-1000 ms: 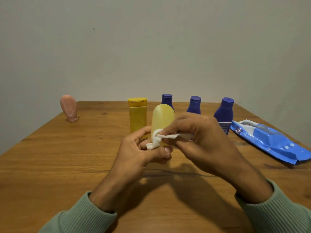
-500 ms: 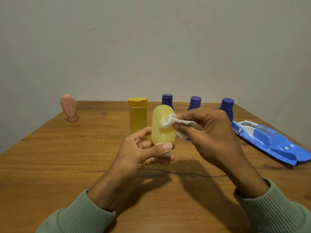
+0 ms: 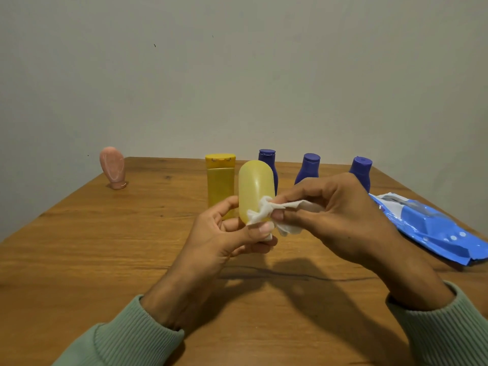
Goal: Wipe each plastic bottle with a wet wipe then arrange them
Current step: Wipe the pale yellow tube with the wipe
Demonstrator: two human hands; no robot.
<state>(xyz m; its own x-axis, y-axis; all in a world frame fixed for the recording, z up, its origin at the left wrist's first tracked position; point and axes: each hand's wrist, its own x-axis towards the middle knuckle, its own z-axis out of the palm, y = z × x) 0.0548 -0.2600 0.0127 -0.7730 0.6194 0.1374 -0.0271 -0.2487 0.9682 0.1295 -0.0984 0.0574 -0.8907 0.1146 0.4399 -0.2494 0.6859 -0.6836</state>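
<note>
My left hand grips a pale yellow rounded bottle by its lower end and holds it upright above the table. My right hand pinches a crumpled white wet wipe against the bottle's lower right side. Behind stand a darker yellow bottle and three purple bottles in a row. A pink bottle stands alone at the far left.
A blue wet-wipe pack lies open at the right edge of the wooden table. A plain wall rises just behind the table's far edge.
My right hand has slid the wipe from the bottle's upper part down to its lower side. The left hand keeps the same hold.
</note>
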